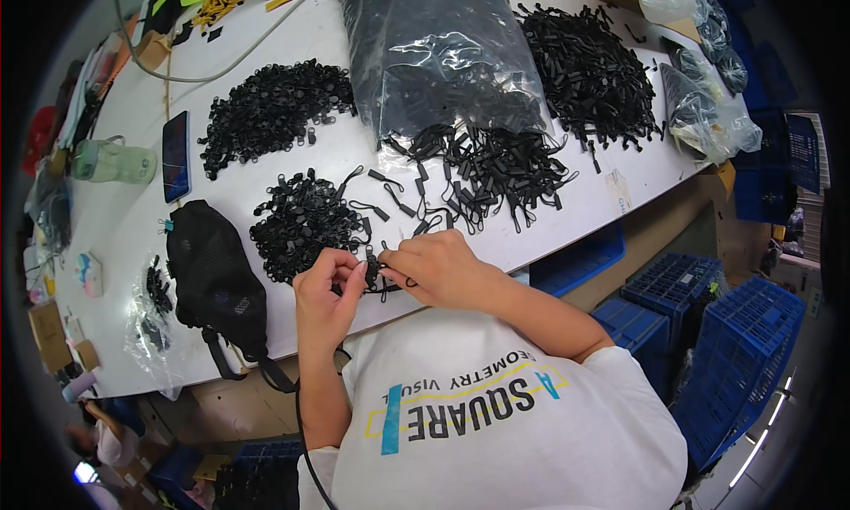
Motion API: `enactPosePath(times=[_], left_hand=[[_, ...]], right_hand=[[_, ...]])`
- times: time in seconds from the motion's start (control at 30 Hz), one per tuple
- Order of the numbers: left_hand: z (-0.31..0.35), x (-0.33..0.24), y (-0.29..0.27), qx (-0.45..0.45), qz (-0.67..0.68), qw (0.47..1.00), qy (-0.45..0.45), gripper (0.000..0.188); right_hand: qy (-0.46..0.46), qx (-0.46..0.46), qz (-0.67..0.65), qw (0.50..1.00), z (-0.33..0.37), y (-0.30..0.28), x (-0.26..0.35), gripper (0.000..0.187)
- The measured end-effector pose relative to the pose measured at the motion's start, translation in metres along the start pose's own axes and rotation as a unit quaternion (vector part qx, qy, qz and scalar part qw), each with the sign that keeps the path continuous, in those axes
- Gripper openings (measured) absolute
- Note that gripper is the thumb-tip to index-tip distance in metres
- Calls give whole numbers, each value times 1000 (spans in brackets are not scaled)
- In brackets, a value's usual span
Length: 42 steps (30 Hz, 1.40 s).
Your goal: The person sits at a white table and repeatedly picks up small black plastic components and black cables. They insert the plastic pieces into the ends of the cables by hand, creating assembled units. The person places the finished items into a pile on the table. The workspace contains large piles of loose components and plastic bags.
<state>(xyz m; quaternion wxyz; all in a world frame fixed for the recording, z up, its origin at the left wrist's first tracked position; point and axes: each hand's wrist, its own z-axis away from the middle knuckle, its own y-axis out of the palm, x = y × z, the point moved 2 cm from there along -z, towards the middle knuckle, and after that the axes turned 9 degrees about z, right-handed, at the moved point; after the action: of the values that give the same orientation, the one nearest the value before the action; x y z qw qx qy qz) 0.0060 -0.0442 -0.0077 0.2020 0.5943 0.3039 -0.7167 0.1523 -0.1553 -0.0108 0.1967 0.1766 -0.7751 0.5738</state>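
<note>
My left hand (329, 284) is at the near table edge, thumb and fingertips pinched on a small black piece that the fingers partly hide. Close by on the right, my right hand (432, 264) is closed, its fingertips pinching a black cord zipper pull (386, 288); a dark loop shows under the fingers. Both hands meet over these small parts, and exactly how they join is hard to see. Just beyond my left hand is a heap of small black parts resembling zipper sliders (301, 222). Loose cord pulls (398, 200) are scattered past my right hand.
A large clear bag of black pieces (434, 50) lies mid-table, cord pulls (509, 169) heaped before it. More black piles sit left (274, 107) and right (589, 76). A phone (176, 156), green bottle (119, 161) and black pouch (217, 262) lie left. Blue crates (735, 359) stand right.
</note>
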Motion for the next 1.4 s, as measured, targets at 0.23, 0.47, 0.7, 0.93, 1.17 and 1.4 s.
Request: enactPosePath(times=[0.23,0.47,0.7,0.93,1.17,1.4], left_hand=[[0,3,4,-23,-9,1000,8,9],[2,3,5,-28,-17,999,12,9],[4,5,11,-69,0,998,0,10],[8,11,10,-78,0,997,-13,11],[10,8,10,-64,1,998,-15,10],[19,4,16,-14,-69,997,40,10]], right_hand=[[-6,14,45,999,2,3,5,24],[34,79,67,994,1,4,7,20],[-6,76,62,995,-1,8,4,18],[-36,32,97,994,1,6,4,32],[-81,9,131,988,-3,7,9,33],[-100,117,150,977,2,7,17,18]])
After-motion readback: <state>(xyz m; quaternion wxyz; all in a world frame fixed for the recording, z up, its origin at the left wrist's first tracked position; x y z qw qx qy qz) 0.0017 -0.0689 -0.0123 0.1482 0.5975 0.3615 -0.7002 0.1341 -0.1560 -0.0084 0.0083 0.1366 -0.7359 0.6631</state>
